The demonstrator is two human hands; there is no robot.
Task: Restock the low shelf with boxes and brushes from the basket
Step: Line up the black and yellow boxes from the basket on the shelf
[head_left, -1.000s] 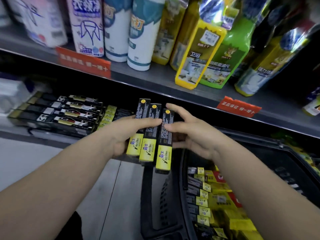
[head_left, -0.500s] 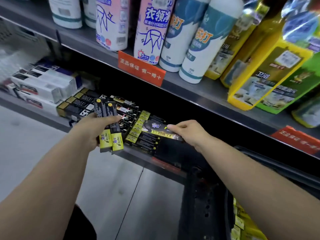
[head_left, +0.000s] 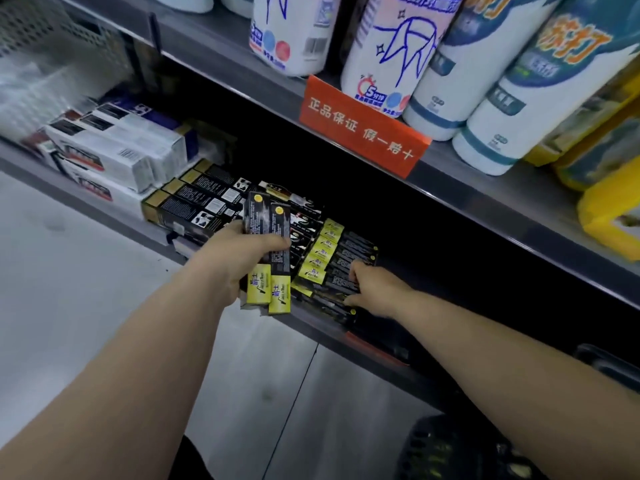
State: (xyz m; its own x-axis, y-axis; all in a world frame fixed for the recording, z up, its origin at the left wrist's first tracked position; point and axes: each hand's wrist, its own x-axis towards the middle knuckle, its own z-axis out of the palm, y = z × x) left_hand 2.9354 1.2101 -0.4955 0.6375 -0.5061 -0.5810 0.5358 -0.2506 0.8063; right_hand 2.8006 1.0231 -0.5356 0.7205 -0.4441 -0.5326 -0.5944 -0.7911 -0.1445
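My left hand (head_left: 239,263) grips two long black-and-yellow boxes (head_left: 268,258) upright, just in front of the low shelf (head_left: 329,332). My right hand (head_left: 372,289) rests on a stack of the same black-and-yellow boxes (head_left: 329,258) lying flat on that shelf, its fingers laid over a box at the stack's front. Whether the fingers pinch that box I cannot make out. Only a dark corner of the basket (head_left: 446,448) shows at the bottom right.
Black-and-gold boxes (head_left: 194,202) and white boxes (head_left: 117,150) lie further left on the low shelf. To the right of the stack the shelf is dark. The upper shelf carries white canisters (head_left: 391,57), yellow packs (head_left: 609,209) and an orange tag (head_left: 363,133).
My right hand took one box from the three in my left hand and carried it down onto the shelf stack. My view has swung left toward the shelf, so the basket has slid almost out of sight.
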